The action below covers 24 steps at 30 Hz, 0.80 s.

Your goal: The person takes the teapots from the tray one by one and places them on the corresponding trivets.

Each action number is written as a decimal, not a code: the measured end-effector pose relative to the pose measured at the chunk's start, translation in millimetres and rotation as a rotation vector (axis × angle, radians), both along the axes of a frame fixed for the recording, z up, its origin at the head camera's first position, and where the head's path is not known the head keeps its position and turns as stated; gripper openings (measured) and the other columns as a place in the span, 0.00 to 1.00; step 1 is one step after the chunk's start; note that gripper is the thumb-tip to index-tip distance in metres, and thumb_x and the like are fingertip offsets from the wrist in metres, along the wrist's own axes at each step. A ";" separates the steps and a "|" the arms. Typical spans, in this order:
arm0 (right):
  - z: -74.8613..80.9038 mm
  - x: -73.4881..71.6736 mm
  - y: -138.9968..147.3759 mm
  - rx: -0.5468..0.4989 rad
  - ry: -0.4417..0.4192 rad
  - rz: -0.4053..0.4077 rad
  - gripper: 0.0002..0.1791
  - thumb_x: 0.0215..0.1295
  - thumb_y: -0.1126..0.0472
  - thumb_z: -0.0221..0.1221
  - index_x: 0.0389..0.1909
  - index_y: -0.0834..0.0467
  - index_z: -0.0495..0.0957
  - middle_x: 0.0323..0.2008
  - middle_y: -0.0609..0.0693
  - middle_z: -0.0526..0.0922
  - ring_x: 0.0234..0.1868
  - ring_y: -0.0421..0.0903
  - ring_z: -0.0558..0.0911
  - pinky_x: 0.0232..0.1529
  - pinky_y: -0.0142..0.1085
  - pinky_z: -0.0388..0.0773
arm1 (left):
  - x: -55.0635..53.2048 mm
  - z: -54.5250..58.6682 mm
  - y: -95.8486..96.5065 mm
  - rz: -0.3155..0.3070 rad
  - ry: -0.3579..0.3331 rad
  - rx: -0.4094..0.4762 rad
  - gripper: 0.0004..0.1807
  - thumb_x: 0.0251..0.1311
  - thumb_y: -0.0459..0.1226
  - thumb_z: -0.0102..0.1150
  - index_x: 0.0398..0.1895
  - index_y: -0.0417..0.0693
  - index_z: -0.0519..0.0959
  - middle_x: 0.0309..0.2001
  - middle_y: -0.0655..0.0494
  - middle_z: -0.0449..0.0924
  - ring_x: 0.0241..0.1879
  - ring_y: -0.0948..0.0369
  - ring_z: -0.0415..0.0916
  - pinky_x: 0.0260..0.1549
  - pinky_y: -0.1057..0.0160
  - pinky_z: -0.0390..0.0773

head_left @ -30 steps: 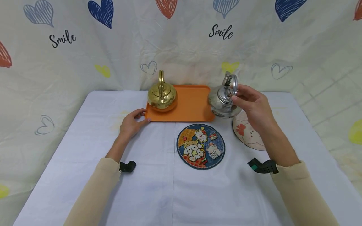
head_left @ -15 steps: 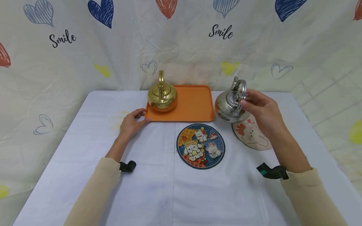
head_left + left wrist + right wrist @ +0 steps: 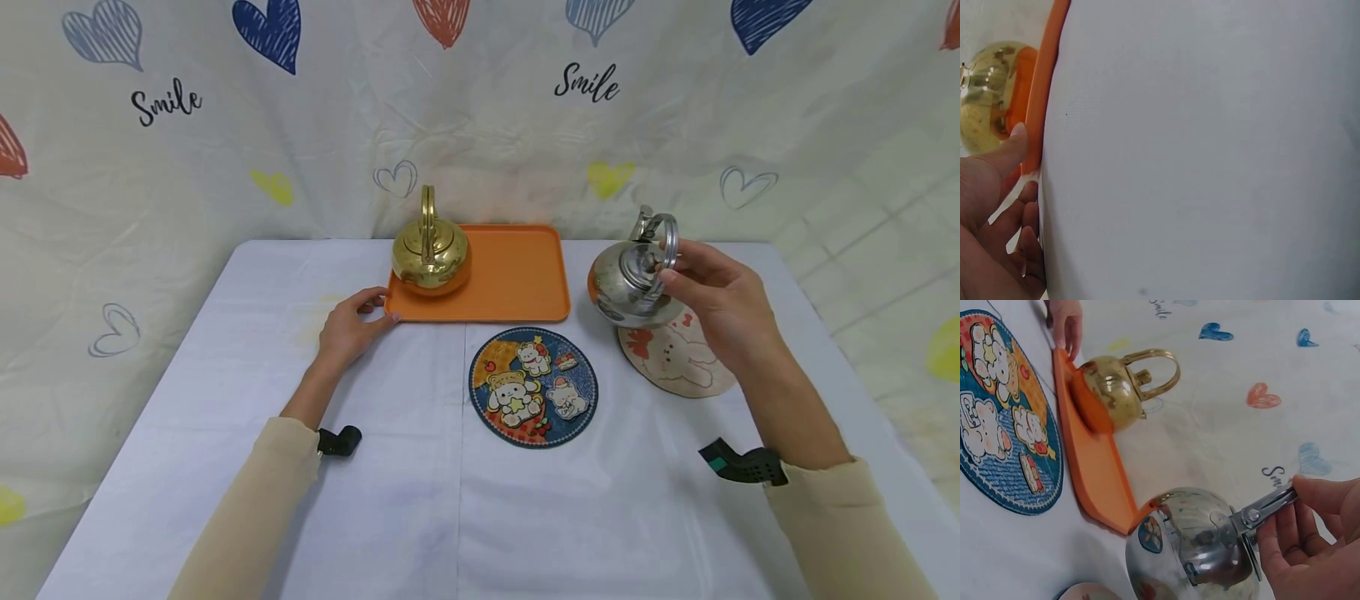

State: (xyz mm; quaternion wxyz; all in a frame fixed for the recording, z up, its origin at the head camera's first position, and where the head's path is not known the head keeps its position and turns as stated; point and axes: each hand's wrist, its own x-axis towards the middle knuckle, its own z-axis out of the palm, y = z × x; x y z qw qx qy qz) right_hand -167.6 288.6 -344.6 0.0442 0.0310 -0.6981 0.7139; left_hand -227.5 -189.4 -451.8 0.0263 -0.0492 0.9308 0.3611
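In the head view, my right hand [image 3: 731,304] grips the upright loop handle of a shiny silver kettle [image 3: 628,287], thumb on the near side. The kettle hangs right of the orange tray [image 3: 517,279] and overlaps the far edge of a pale round mat [image 3: 663,362]. The right wrist view shows the fingers curled round the silver handle [image 3: 1266,509]. My left hand [image 3: 351,329] holds the tray by its near left corner, thumb at the front edge, fingers along the side. A gold kettle [image 3: 431,257] stands upright on the tray's left part.
A dark blue round mat [image 3: 534,387] with cartoon animals lies in front of the tray. White cloth [image 3: 405,500] covers the table. Behind it hangs a pale curtain [image 3: 480,117] printed with hearts.
My right hand has carried the silver kettle rightward and slightly nearer, from over the tray's right edge to beside it, uncovering more of the pale mat. The left hand and tray stay still.
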 end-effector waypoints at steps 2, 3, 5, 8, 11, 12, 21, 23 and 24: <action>-0.8 0.9 3.2 -0.016 -0.009 0.000 0.24 0.70 0.63 0.66 0.66 0.58 0.79 0.46 0.43 0.82 0.52 0.41 0.76 0.53 0.22 0.78 | 0.4 -0.1 0.8 0.001 0.001 0.005 0.29 0.67 0.49 0.68 0.70 0.59 0.75 0.63 0.53 0.81 0.67 0.51 0.73 0.65 0.43 0.71; -1.2 1.5 4.6 -0.022 -0.010 0.000 0.24 0.70 0.63 0.66 0.66 0.58 0.79 0.46 0.43 0.82 0.52 0.41 0.76 0.53 0.22 0.78 | 0.8 0.0 1.3 0.001 0.001 0.008 0.29 0.67 0.49 0.68 0.70 0.59 0.75 0.63 0.52 0.80 0.67 0.51 0.73 0.65 0.43 0.71; -2.1 2.4 7.2 -0.041 -0.009 0.004 0.22 0.70 0.65 0.65 0.65 0.58 0.80 0.46 0.43 0.82 0.51 0.41 0.77 0.52 0.22 0.78 | 0.3 -0.7 1.0 -0.002 0.004 0.008 0.29 0.67 0.49 0.68 0.70 0.59 0.75 0.63 0.52 0.81 0.67 0.51 0.73 0.65 0.43 0.71; -4.0 3.4 10.6 -0.056 -0.007 0.005 0.21 0.71 0.68 0.63 0.64 0.58 0.81 0.45 0.43 0.83 0.50 0.40 0.77 0.52 0.23 0.78 | -0.1 -1.6 0.4 -0.002 0.009 0.007 0.29 0.67 0.49 0.68 0.70 0.59 0.75 0.63 0.52 0.81 0.66 0.51 0.73 0.65 0.43 0.71; -6.8 4.4 14.3 -0.052 -0.005 0.004 0.21 0.71 0.69 0.63 0.64 0.58 0.81 0.45 0.43 0.83 0.50 0.40 0.77 0.52 0.23 0.78 | -0.5 -2.4 -0.9 -0.002 0.012 0.004 0.30 0.67 0.49 0.68 0.71 0.59 0.75 0.63 0.52 0.81 0.66 0.51 0.73 0.65 0.42 0.71; -7.9 4.9 15.8 -0.048 -0.005 0.003 0.21 0.71 0.68 0.63 0.64 0.58 0.80 0.45 0.43 0.83 0.51 0.40 0.77 0.52 0.22 0.78 | -0.2 -2.2 -1.0 -0.002 0.011 0.004 0.30 0.67 0.49 0.68 0.71 0.58 0.75 0.63 0.52 0.81 0.67 0.50 0.73 0.65 0.42 0.71; -14.4 11.3 30.4 -0.069 -0.029 -0.011 0.23 0.71 0.68 0.63 0.66 0.57 0.79 0.49 0.42 0.83 0.53 0.40 0.77 0.52 0.21 0.78 | 0.8 -1.7 -0.2 -0.003 0.007 0.009 0.30 0.67 0.50 0.67 0.71 0.58 0.75 0.64 0.52 0.80 0.67 0.50 0.73 0.66 0.42 0.70; -14.8 12.4 33.5 -0.075 -0.033 -0.012 0.23 0.72 0.68 0.62 0.66 0.57 0.79 0.49 0.42 0.83 0.54 0.40 0.76 0.52 0.21 0.78 | 0.7 -1.6 0.3 -0.003 0.005 0.010 0.29 0.68 0.49 0.67 0.71 0.58 0.75 0.64 0.52 0.80 0.68 0.50 0.73 0.66 0.42 0.70; -15.0 12.9 35.1 -0.075 -0.034 -0.012 0.23 0.72 0.68 0.62 0.66 0.57 0.79 0.49 0.42 0.83 0.54 0.40 0.76 0.52 0.21 0.78 | 0.6 -1.6 0.6 -0.003 0.005 0.010 0.29 0.68 0.49 0.67 0.71 0.58 0.75 0.64 0.52 0.80 0.68 0.50 0.73 0.66 0.42 0.70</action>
